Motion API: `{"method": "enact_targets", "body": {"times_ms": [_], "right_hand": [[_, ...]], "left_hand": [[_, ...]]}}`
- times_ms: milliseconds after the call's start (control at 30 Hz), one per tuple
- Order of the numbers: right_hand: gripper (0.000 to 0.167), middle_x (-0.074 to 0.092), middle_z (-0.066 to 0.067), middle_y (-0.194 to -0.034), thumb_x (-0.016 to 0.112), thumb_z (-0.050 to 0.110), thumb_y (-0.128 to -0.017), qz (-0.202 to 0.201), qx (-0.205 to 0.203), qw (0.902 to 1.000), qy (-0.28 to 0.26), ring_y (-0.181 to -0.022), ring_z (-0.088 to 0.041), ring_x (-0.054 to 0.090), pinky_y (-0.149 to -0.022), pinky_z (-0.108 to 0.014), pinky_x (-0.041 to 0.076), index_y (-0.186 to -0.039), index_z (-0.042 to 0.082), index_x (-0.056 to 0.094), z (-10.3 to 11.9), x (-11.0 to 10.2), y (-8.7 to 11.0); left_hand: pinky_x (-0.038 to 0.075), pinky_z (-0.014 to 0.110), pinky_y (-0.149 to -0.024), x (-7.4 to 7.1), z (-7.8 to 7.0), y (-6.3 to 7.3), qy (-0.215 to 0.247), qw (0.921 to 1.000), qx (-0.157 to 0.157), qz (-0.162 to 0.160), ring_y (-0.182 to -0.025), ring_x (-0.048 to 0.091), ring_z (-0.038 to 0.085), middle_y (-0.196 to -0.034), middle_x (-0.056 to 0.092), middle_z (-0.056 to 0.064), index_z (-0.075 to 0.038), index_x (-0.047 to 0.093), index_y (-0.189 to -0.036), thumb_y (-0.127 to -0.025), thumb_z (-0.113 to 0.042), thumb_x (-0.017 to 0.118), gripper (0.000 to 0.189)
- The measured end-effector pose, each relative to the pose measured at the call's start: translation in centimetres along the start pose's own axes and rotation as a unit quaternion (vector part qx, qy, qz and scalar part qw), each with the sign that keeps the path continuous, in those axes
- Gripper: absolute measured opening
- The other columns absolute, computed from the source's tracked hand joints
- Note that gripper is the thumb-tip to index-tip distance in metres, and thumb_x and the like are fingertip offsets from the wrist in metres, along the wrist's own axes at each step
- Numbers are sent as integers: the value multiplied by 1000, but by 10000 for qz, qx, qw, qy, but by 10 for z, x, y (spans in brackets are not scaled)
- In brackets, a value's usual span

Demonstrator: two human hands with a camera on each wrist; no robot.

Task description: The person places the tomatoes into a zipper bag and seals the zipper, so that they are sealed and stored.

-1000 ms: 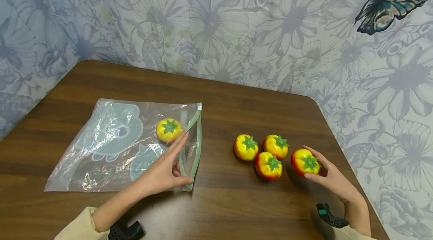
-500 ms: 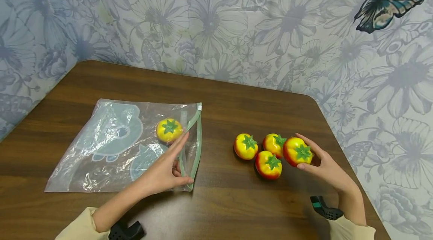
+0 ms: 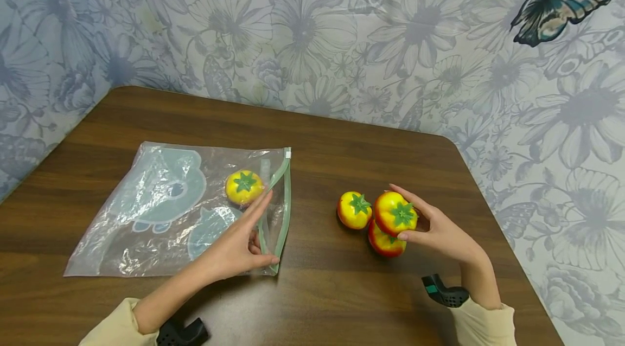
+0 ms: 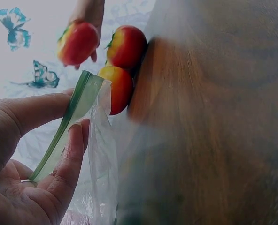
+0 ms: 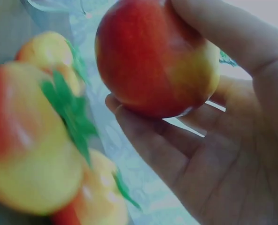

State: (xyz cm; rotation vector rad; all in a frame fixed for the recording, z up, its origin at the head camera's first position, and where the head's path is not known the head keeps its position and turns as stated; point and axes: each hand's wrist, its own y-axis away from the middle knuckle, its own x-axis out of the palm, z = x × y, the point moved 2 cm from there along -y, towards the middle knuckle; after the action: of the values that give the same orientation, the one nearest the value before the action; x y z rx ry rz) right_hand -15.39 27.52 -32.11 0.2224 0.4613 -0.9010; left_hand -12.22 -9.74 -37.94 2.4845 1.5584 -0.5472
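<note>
A clear zip bag [image 3: 146, 248] with a green-edged mouth lies flat on the left, one toy tomato [image 3: 243, 186] inside it. My left hand [image 3: 234, 248] holds the bag at its mouth; in the left wrist view the green zip strip [image 4: 59, 136] runs between its fingers. My right hand [image 3: 441, 232] grips a yellow-red toy tomato [image 3: 392, 209] between thumb and fingers, held up over the loose group. Two of those loose ones, a left tomato [image 3: 354, 210] and a front tomato [image 3: 386, 244], show in the head view; a third is hidden behind the held one.
Brown wooden table [image 3: 322, 302] underneath everything, its rounded far corner at the right. Floral wallpaper [image 3: 390, 64] with butterflies rises behind it. Each wrist wears a black device, such as the right one [image 3: 444, 290].
My right hand has lifted the toy tomato and carried it leftward, from the right of the group to above it. The left hand and bag stay put.
</note>
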Motion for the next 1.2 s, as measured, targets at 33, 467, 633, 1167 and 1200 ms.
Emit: {"method": "enact_targets", "body": {"times_ms": [33, 467, 633, 1167, 1200], "right_hand": [[82, 35, -12, -140, 67, -4, -84, 48, 11, 10000, 1, -110, -20, 49, -84, -30, 50, -150, 18, 24, 0, 3, -4], [79, 28, 1, -149, 71, 11, -84, 439, -23, 9987, 269, -119, -20, 41, -88, -32, 47, -148, 27, 28, 4, 37, -49], [82, 28, -2, -149, 73, 9, -82, 422, -86, 9989, 166, -121, -19, 41, -93, -35, 45, -148, 23, 26, 9, 54, -67], [69, 50, -6, -124, 72, 21, -84, 530, -133, 9975, -441, -107, -19, 51, -89, -33, 48, -139, 15, 31, 11, 114, -119], [69, 50, -5, -124, 72, 20, -84, 538, -146, 9976, -414, -107, -19, 51, -90, -32, 48, -139, 15, 31, 10, 116, -121]], "left_hand": [[53, 26, -55, 0, 0, 0, -14, 10000, 2, -1, -57, 52, 12, -155, -1, 1, -22, 5, -152, -67, -1, 83, 117], [54, 26, -56, 1, 0, -1, -29, 10000, 15, 31, -57, 53, 13, -155, -2, 3, -22, 6, -152, -67, -1, 83, 117], [54, 26, -55, 0, 0, -1, -39, 10000, 15, 37, -56, 53, 12, -155, -2, 1, -22, 6, -152, -67, -2, 83, 117], [54, 26, -56, 0, 0, 0, -68, 10000, 2, 64, -55, 52, 13, -155, -2, 0, -24, 7, -152, -68, -3, 83, 116], [54, 26, -55, 0, 0, 0, -70, 10000, 21, 66, -55, 52, 13, -155, -2, 1, -24, 7, -152, -68, -3, 83, 116]]}}
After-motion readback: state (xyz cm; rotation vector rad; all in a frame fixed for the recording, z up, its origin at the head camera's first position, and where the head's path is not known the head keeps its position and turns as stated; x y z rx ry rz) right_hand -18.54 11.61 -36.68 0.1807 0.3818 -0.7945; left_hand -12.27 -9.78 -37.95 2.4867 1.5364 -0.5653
